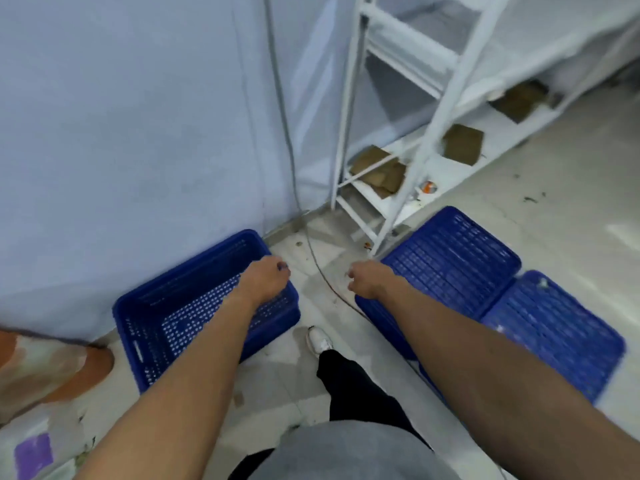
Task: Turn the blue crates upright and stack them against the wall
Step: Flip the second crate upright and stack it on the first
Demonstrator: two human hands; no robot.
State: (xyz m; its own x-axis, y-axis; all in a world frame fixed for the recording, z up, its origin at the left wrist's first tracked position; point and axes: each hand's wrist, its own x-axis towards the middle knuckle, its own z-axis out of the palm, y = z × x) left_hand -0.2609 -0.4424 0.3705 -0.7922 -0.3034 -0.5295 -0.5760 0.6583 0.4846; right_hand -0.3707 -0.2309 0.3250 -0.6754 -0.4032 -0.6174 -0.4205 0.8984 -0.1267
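Observation:
One blue crate [180,317] stands upright on the floor, its long side against the pale blue wall [138,133]. My left hand [266,277] hovers over its right rim with loosely curled fingers, holding nothing I can see. Two more blue crates lie upside down to the right: a nearer-the-rack one [453,261] and one beside it [554,337]. My right hand [363,280] hangs just off the left corner of the first overturned crate, fingers loosely curled and empty.
A white metal rack [408,157] with cardboard scraps [381,171] stands in the corner behind the overturned crates. A cable [322,271] runs down the wall and across the floor between the crates. An orange-and-white object [55,368] lies at left. My white shoe [318,341] is between the crates.

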